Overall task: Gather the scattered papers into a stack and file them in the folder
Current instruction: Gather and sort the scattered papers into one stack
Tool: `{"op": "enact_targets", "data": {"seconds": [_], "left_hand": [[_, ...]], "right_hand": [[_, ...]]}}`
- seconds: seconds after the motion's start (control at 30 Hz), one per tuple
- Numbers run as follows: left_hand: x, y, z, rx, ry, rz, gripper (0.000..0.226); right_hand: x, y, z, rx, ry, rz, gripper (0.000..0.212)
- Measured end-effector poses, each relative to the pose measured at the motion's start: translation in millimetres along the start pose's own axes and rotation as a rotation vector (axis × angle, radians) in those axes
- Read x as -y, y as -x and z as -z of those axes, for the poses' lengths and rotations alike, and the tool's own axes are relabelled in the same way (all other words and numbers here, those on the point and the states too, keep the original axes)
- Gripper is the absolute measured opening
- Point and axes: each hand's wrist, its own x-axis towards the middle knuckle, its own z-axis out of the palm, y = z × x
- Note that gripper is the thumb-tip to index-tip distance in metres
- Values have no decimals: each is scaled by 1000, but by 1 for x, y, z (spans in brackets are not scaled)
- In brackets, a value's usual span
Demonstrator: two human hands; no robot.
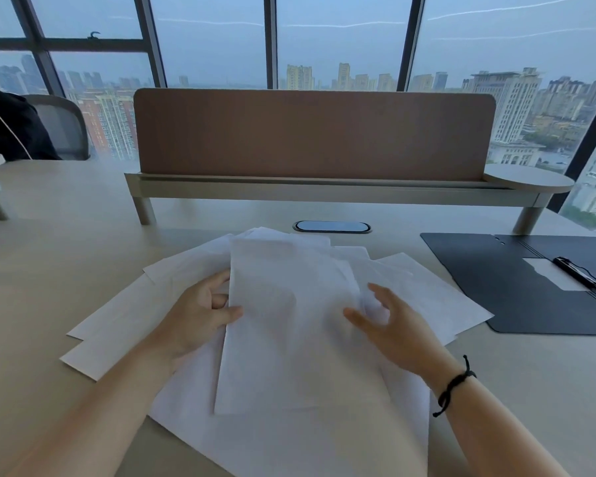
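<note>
In the head view, many white papers (283,325) lie spread and overlapping on the light tabletop (49,256), just in front of the person. The left hand (200,311) pinches the left edge of the top sheet (289,339), with the thumb on top and the other fingers curled below. The right hand (389,325) is open with fingers spread, resting lightly on the papers at the right edge of this sheet, and it holds nothing. The dark folder (516,287) lies open on the tabletop to the right, near the papers, with a black clip (578,271) inside.
</note>
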Motion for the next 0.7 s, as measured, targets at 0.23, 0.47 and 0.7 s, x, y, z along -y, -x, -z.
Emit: {"op": "enact_targets", "data": {"seconds": [0.23, 0.47, 0.7], "left_hand": [[-4, 3, 16, 28, 209, -147, 59], [8, -2, 23, 74, 340, -61, 55], [5, 0, 13, 10, 310, 92, 28]], "right_hand": [[-8, -6, 7, -141, -238, -70, 96], [-8, -3, 12, 133, -503, 66, 47], [-1, 14, 8, 473, -442, 180, 25]]}}
